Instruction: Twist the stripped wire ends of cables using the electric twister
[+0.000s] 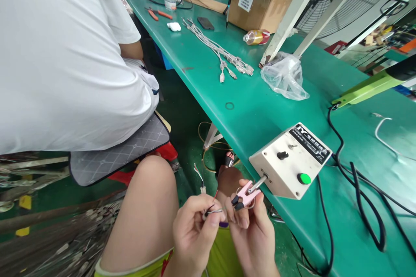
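My left hand pinches the stripped end of a cable, with thin coloured wires between thumb and finger. A second cable end with bare strands shows just above that hand. My right hand is closed round a pink spring clip with black-tipped jaws, thumb on one side and fingers behind. The clip sits on a metal shaft from a beige control box, which has a black knob and a green button. The clip's jaws point towards my left hand; whether a wire lies in them, I cannot tell.
On the green table lie a bundle of grey USB cables, a plastic bag, a bottle, orange-handled pliers and a cardboard box. Black cords run right of the control box. A person in white sits at left.
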Demonstrator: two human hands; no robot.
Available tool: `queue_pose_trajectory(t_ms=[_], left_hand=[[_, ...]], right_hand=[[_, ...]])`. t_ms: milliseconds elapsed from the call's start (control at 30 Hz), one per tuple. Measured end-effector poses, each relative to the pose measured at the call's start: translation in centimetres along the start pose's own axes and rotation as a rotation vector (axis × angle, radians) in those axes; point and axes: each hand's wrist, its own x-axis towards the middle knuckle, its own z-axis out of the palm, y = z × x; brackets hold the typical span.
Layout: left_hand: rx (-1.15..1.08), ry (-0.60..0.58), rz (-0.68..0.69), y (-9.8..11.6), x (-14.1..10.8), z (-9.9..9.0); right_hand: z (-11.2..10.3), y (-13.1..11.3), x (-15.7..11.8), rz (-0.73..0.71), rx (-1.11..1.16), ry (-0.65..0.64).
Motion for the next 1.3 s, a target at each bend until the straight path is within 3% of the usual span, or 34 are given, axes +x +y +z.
queue_pose_trajectory(t_ms=[200, 567, 1300], left_hand=[[-0.006, -0.028, -0.047, -0.7, -0.5, -0.3], [0.126, -0.082, 0.142, 0.0, 0.6, 0.1], [0.305, -0.113, 0.266, 0.8, 1.5, 0.8]], right_hand=[[-0.2, 0.2, 0.0, -0.002, 0.011, -0.017], [-0.2, 0.5, 0.0, -0.008, 0.049, 0.008], [0.1, 0.2, -0.2, 0.035, 0.048, 0.012]])
